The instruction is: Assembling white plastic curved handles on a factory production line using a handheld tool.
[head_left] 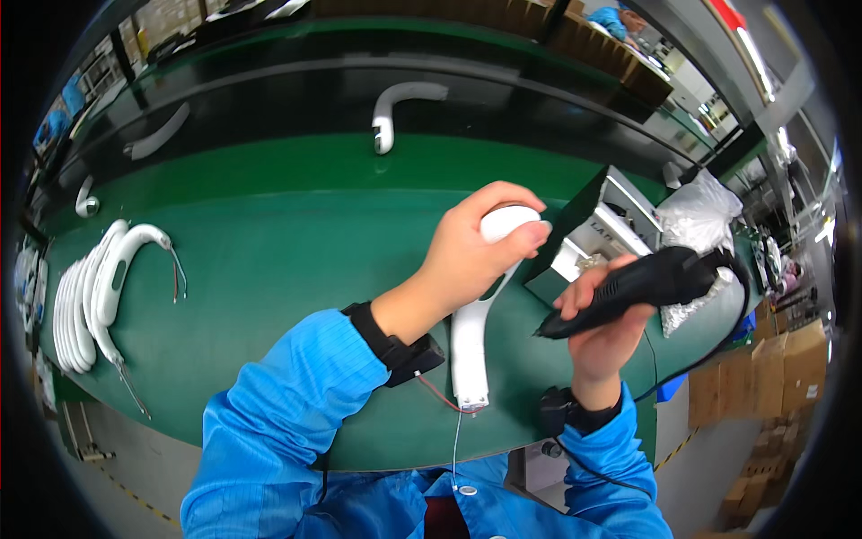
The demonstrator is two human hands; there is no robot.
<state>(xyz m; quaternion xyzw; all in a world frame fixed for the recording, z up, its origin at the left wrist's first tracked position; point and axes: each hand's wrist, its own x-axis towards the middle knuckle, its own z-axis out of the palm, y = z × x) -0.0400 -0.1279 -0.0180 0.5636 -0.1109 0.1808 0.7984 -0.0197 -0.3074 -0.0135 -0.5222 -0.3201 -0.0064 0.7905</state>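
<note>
My left hand [476, 247] grips the rounded top end of a white curved plastic handle part [471, 337], which stands nearly upright on the green bench [296, 269]; red and white wires hang from its lower end. My right hand [603, 328] holds a black electric screwdriver [642, 286], its tip pointing left toward the white part, a short gap away. A black cable runs from the tool's back end. Both forearms wear blue sleeves and black wrist straps.
A stack of the same white curved parts [85, 296] lies at the bench's left. More white parts [395, 108] ride the dark conveyor behind. An open box [597, 229] and clear bags [696, 220] sit at right; cardboard boxes [781, 368] stand beyond.
</note>
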